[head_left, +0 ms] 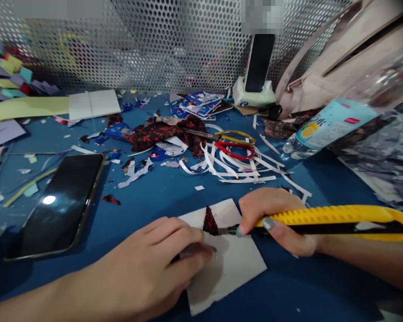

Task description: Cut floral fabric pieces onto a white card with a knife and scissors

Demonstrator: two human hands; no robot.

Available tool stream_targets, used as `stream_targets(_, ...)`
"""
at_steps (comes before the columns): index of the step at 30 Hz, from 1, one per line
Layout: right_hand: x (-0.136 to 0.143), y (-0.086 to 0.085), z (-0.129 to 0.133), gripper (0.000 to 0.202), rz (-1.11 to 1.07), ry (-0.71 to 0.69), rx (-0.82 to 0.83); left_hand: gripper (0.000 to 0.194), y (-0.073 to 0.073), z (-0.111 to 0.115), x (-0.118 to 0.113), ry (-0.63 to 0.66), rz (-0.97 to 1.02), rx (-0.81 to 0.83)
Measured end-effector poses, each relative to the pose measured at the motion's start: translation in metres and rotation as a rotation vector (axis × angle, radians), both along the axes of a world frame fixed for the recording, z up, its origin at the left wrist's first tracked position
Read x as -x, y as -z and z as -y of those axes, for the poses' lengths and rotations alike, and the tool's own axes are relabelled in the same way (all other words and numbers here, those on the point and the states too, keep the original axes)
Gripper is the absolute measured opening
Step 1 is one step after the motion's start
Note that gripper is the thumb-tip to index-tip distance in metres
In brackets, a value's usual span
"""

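My right hand (275, 221) is closed around a yellow utility knife (336, 219), which points left. The knife's blade reaches the lower edge of a small dark red-and-black patterned triangle (210, 222) on a white paper card (233, 268). On the card's left side rests my left hand (168, 264), fingers bent and pressed together, holding the card against the blue table. Its thumb is mostly hidden under the fingers. Part of the card is covered by this hand.
A phone (63, 201) lies at left. Beyond the card are scissors (235, 145) with red and yellow handles, curled white paper strips (221, 167) and patterned scraps (168, 134). A plastic bottle (339, 120) lies tilted at right. Another phone (260, 62) stands before a perforated metal panel (174, 40).
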State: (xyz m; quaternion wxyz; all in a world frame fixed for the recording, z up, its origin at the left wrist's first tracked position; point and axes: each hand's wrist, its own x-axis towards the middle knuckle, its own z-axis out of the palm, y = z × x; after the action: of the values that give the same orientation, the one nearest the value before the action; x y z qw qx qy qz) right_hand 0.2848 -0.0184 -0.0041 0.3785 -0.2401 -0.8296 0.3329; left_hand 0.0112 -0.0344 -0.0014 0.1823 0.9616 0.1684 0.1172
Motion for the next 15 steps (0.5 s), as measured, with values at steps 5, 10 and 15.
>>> stream_targets(5, 0.007, 0.004, 0.002, 0.035, -0.042, -0.074, -0.139, 0.043, 0.003, 0.0, 0.001, 0.017, -0.005, 0.007)
stream_targets(10, -0.006, 0.008, -0.001, 0.035, -0.166, 0.051, 0.147, 0.044, 0.003, 0.0, 0.002, 0.011, -0.032, 0.004)
stream_targets(15, -0.01, 0.01, -0.006, 0.032, -0.11, 0.201, 0.282, 0.042, 0.003, 0.001, 0.002, 0.023, -0.035, 0.014)
